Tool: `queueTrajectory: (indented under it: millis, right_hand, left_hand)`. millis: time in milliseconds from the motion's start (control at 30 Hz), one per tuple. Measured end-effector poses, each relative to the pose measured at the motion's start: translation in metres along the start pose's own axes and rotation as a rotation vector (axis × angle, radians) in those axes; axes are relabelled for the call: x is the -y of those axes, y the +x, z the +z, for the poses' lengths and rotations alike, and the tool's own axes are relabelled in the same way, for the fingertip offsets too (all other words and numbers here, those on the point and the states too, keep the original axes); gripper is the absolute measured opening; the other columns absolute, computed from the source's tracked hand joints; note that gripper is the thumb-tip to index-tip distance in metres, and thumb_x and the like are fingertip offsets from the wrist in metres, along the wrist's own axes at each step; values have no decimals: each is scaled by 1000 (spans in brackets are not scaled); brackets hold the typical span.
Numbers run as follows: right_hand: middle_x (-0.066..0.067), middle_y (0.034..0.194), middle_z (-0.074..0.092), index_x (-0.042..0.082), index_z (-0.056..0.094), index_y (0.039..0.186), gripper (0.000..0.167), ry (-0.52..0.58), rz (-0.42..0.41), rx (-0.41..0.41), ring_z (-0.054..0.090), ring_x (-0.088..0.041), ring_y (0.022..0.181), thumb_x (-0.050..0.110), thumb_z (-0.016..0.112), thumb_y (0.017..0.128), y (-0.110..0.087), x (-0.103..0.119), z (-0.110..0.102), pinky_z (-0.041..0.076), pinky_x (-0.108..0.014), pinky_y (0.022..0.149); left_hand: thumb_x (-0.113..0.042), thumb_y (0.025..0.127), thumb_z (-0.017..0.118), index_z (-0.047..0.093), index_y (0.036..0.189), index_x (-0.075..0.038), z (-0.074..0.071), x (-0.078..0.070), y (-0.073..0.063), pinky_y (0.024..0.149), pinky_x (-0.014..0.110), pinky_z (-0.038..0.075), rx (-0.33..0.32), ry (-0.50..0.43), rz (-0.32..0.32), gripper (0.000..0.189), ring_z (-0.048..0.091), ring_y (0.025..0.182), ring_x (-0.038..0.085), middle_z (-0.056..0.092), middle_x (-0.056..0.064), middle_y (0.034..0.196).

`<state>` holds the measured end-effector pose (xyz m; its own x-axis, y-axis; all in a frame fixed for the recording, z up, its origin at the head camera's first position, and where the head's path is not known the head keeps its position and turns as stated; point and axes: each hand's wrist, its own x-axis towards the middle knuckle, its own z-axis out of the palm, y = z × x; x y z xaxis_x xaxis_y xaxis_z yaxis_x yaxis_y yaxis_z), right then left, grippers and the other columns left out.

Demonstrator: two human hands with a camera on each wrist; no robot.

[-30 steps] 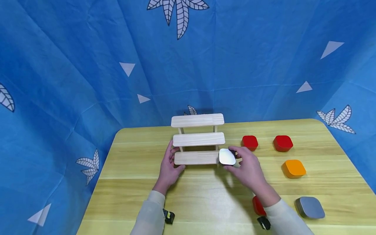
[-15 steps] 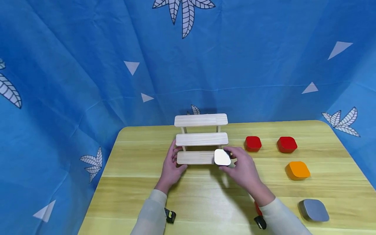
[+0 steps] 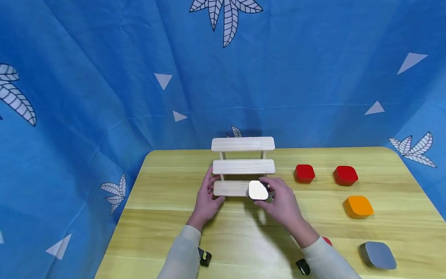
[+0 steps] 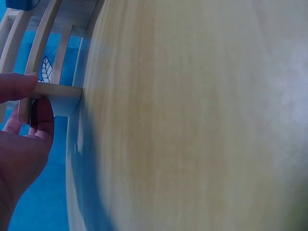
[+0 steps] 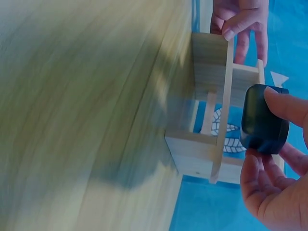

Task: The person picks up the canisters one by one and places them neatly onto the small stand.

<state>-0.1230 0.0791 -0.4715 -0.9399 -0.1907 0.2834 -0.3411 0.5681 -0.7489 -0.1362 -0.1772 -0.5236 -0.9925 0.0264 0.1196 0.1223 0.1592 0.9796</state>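
Left grip (image 3: 205, 203) on the wooden rack (image 3: 244, 166), dark block (image 3: 258, 190) in the other: placing on the lowest shelf (image 3: 230, 188) seems the step in hand.
The left grip is curled round that shelf's left end; the block is at its right end, pinched by the right grip (image 3: 283, 199), though whether it touches the wood I cannot tell. Farther right, red blocks (image 3: 304, 174), an orange block (image 3: 357, 207) and a grey block (image 3: 378, 255) lie on the worktop (image 3: 167, 193). The next move probably calls for settling the block level, then a gentle release.
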Motion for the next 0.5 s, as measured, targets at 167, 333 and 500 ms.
queueTrajectory:
  millis: [167, 333, 500]
  right_hand:
    - [-15, 114, 64, 4, 66, 125, 69, 7, 0, 2, 64, -28, 89, 4, 95, 62, 0, 2, 4, 56, -45, 73]
    - [-12, 112, 64, 4, 66, 126, 70, 8, -2, 11, 64, -27, 89, 4, 95, 62, 3, 5, 8, 56, -43, 73]
    - [-9, 110, 64, 4, 66, 126, 71, 11, -7, 7, 64, -26, 88, 5, 95, 62, 5, 8, 12, 55, -44, 74]
  left_hand:
    - [30, 75, 63, 17, 162, -24, 1, 2, 0, 91, 35, 50, 4, -7, 6, 112, 52, 113, 29, 48, 9, 145]
    - [30, 75, 63, 17, 162, -24, 1, 2, -1, 92, 35, 50, -2, -13, 11, 112, 53, 114, 29, 48, 8, 144]
    - [29, 76, 63, 18, 161, -29, 1, 1, 0, 93, 36, 49, -3, -8, 1, 112, 52, 116, 27, 48, 6, 145]
